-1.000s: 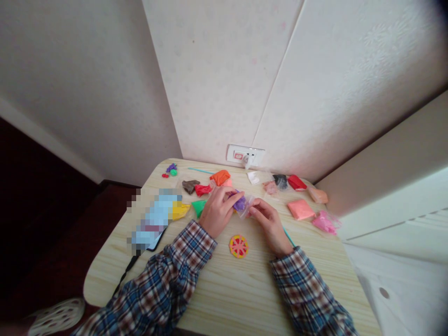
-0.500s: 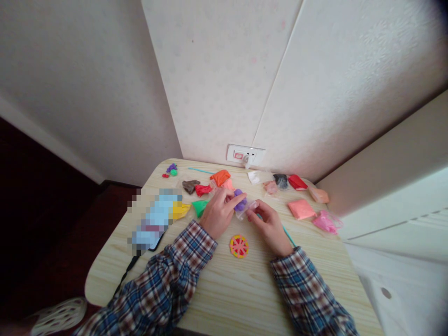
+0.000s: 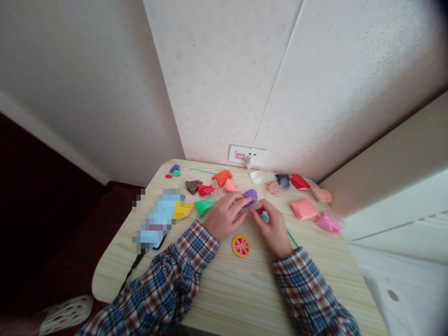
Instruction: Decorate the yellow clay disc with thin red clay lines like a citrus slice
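Purple packet (image 3: 250,197) sits between the two hands, above the middle of the bench (image 3: 238,298). Left hand (image 3: 227,214) — fingers drawn close together — holds the packet from its left side; right hand (image 3: 271,224) has thumb and forefinger pinched narrow at the clear plastic on the packet's near right side. A turquoise stick (image 3: 292,237) shows on both sides of the right hand (cannot tell whether gripped or lying beneath). Round yellow, pink and red disc (image 3: 241,246) lies flat on the bench, nearer the wearer, between the wrists. Left of the left hand: green packet (image 3: 204,207), then yellow packet (image 3: 182,211) beside a pixelated phone (image 3: 159,224). Beyond the hands: brown packet (image 3: 193,186), orange packet (image 3: 222,177), white packet (image 3: 256,177) and black packet (image 3: 283,180). To the right: coral packet (image 3: 304,209), with bright pink packet (image 3: 329,221) just beside it. Small purple cluster (image 3: 174,168) at far left corner.
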Tool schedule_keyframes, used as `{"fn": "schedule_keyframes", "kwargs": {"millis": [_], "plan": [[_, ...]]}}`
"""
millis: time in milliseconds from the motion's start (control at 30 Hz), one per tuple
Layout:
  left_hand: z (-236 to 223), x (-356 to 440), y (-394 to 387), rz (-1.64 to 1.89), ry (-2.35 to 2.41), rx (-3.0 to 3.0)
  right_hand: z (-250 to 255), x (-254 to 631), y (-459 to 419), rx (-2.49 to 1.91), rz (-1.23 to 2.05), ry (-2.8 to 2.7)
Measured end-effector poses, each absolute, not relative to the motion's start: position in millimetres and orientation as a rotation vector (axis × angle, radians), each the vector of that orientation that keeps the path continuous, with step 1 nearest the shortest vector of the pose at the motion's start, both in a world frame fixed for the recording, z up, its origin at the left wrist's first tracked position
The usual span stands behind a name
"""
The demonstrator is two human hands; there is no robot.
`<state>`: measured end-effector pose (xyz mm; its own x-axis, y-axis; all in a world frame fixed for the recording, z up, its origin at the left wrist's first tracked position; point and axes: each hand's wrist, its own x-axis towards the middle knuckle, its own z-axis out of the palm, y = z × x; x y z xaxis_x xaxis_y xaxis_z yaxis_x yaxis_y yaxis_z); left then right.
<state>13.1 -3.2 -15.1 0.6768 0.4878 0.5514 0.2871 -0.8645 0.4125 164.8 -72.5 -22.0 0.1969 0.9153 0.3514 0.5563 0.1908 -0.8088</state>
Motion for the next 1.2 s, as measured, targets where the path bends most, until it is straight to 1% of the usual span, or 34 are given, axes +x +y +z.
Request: {"fn": "schedule_keyframes", "kwargs": {"millis": [233, 400, 833, 1067, 1200], "plan": [[-16.4, 13.3, -2.1, 0.933, 0.620, 2.561, -25.9, 162.7, -74.1, -1.552, 0.376, -1.590], [-17.0, 14.2, -2.3, 0.879, 0.635, 2.540, -25.3, 163.4, -74.5, -1.542, 0.387, -1.597], [-20.1, 20.0, -6.6, 1.017, 0.721, 2.393, -25.6, 158.9, -74.8, -1.542, 0.402, -1.639], [-15.6, 22.5, -10.4, 1.090, 0.734, 2.301, -21.8, 160.1, -74.9, -1.521, 0.228, -1.805], [-13.3, 19.6, -5.0, 1.138, 0.788, 2.136, -16.3, 157.2, -77.3, -1.456, 0.140, -1.905]]}}
